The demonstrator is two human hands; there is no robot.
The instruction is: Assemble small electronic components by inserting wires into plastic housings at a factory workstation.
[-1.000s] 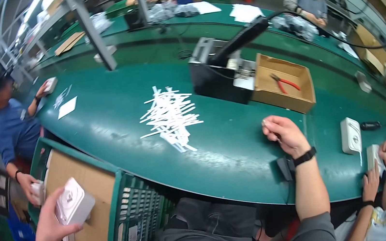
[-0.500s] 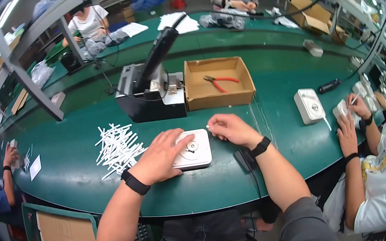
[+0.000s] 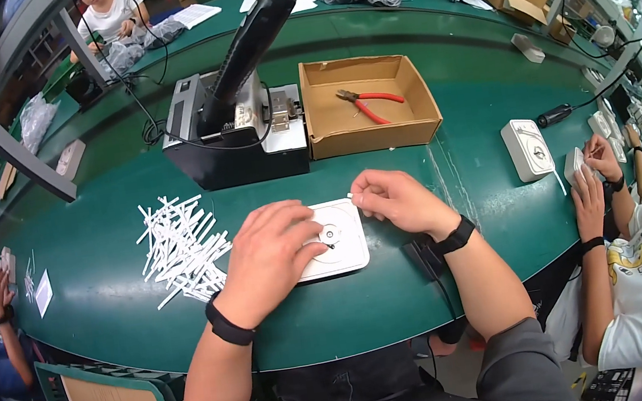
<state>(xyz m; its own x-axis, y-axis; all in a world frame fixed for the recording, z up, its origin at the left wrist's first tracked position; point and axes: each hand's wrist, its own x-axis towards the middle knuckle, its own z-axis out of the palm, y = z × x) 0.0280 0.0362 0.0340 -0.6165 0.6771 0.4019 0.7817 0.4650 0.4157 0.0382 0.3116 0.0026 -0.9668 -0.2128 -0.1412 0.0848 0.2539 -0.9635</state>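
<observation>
Head view: L hand [image 3: 268,260] lay flat, palm down, on the white square device [image 3: 336,241], fingers loosely spread, pressing, not gripping. Device sat on green table [image 3: 433,186] near front edge, just in front of the person. R hand [image 3: 396,200] at device's top-right corner, thumb & forefinger pinched shut on a small white strip [image 3: 350,196]; other fingers curled. Pile of white strips [image 3: 180,247] just left of L hand. Cardboard box [image 3: 368,105] w/ red pliers [image 3: 369,101] behind.

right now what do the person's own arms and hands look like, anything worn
Both hands are bare, no gloves. The left hand has a black band at its wrist, and the right hand a black wristband too. Dark grey sleeves cover the upper arms; the forearms are uncovered.
</observation>
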